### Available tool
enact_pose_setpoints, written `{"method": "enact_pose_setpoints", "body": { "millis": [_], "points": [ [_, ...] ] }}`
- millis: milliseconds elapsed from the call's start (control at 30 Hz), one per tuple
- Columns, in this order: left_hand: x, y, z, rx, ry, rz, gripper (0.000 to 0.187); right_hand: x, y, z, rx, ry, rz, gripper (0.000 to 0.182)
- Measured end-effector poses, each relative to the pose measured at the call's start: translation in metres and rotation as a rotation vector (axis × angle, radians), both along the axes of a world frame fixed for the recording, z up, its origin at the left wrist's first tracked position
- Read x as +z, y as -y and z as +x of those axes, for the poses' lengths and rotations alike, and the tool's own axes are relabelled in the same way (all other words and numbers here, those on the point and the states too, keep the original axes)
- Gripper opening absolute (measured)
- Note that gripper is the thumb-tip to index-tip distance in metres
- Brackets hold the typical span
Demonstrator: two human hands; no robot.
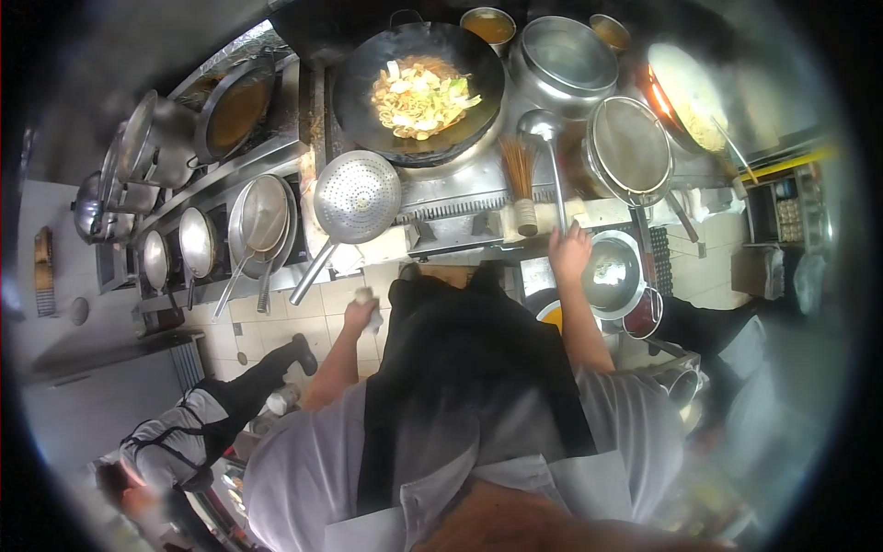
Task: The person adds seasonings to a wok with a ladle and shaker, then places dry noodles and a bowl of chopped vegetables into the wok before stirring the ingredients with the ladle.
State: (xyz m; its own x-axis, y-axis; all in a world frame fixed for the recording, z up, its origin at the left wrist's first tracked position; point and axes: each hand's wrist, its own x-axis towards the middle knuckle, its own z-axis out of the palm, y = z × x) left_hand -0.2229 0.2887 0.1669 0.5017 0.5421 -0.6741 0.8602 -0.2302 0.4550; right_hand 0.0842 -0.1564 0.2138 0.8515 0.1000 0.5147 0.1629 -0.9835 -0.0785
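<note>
My right hand point(570, 250) is at the lower end of a long ladle point(556, 175), its fingers closed around the handle. The ladle's bowl rests on the metal stove top, beside a bamboo wok brush point(521, 184). A folded white cloth point(375, 317) is gripped in my left hand point(361, 311), which hangs low beside my dark apron. In front of me, a black wok point(354, 101) sits on the stove with noodles and pale cabbage pieces point(421, 99) in it. To its lower left lies a perforated strainer point(358, 197), handle toward me.
Flames rise by another wok point(685, 78) of noodles at right. A metal pot point(566, 55) and a mesh sieve point(631, 147) stand between the woks. Several pans and sieves point(262, 216) line the left counter. Another person point(179, 432) is at lower left.
</note>
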Motion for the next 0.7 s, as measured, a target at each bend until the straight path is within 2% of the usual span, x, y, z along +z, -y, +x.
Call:
{"method": "enact_pose_setpoints", "body": {
  "millis": [67, 100, 133, 167, 200, 233, 267, 333, 400, 433, 467, 500, 533, 567, 600, 667, 700],
  "points": [
    [0.007, -0.004, -0.048, 0.086, -0.194, 0.034, 0.046, 0.026, -0.028, 0.004, 0.297, 0.08, 0.32, 0.025],
    [-0.049, -0.031, -0.097, -0.226, -0.251, 0.072, 0.039, 0.028, -0.038, -0.008, 0.28, -0.366, 0.432, 0.02],
    [-0.091, -0.053, -0.138, -0.528, -0.271, 0.138, 0.034, 0.023, -0.049, -0.017, 0.37, -0.502, 0.43, 0.02],
    [-0.095, -0.054, -0.159, -0.55, -0.284, 0.111, 0.032, 0.013, -0.057, -0.022, 0.512, -0.62, 0.468, 0.026],
    [-0.086, -0.048, -0.165, -0.467, -0.273, 0.068, 0.031, 0.002, -0.065, -0.026, 0.568, -0.777, 0.45, 0.033],
    [-0.078, -0.042, -0.168, -0.402, -0.248, 0.023, 0.03, -0.049, -0.063, -0.027, 0.667, -0.895, 0.521, 0.037],
    [-0.066, -0.036, -0.164, -0.317, -0.204, -0.028, 0.03, -0.081, -0.061, -0.023, 0.671, -0.893, 0.522, 0.037],
    [-0.045, -0.021, -0.149, -0.105, -0.069, -0.147, 0.029, -0.139, -0.056, -0.018, 0.211, -1.635, 0.414, 0.035],
    [-0.013, -0.001, -0.118, 0.149, -0.017, -0.239, 0.032, -0.245, -0.029, -0.007, 0.557, -1.213, 0.02, 0.027],
    [0.016, 0.014, -0.09, 0.341, -0.172, -0.242, 0.038, -0.297, -0.016, -0.002, 0.641, -0.946, -0.17, 0.024],
    [0.025, 0.017, -0.078, 0.348, -0.177, -0.239, 0.038, -0.313, -0.012, 0.003, 0.643, -0.947, -0.187, 0.022],
    [0.031, 0.018, -0.069, 0.238, -0.155, -0.177, 0.042, -0.327, -0.008, 0.008, 0.645, -0.949, -0.204, 0.02],
    [0.038, 0.02, -0.06, 0.127, -0.13, -0.116, 0.045, -0.315, -0.012, 0.012, 0.64, -0.945, -0.239, 0.016],
    [0.046, 0.023, -0.053, 0.131, -0.111, -0.103, 0.052, -0.304, -0.022, 0.014, 0.45, -0.946, -0.303, 0.015],
    [0.034, 0.017, -0.057, 0.133, -0.11, -0.103, 0.052, -0.295, -0.028, 0.016, 0.452, -0.945, -0.304, 0.015],
    [-0.004, 0.001, -0.074, 0.177, -0.056, -0.076, 0.058, -0.284, -0.033, 0.02, 0.28, -1.056, -0.283, 0.019],
    [-0.001, 0.004, -0.075, 0.182, -0.054, -0.08, 0.058, -0.282, -0.031, 0.023, 0.283, -1.055, -0.289, 0.019]
  ]
}}
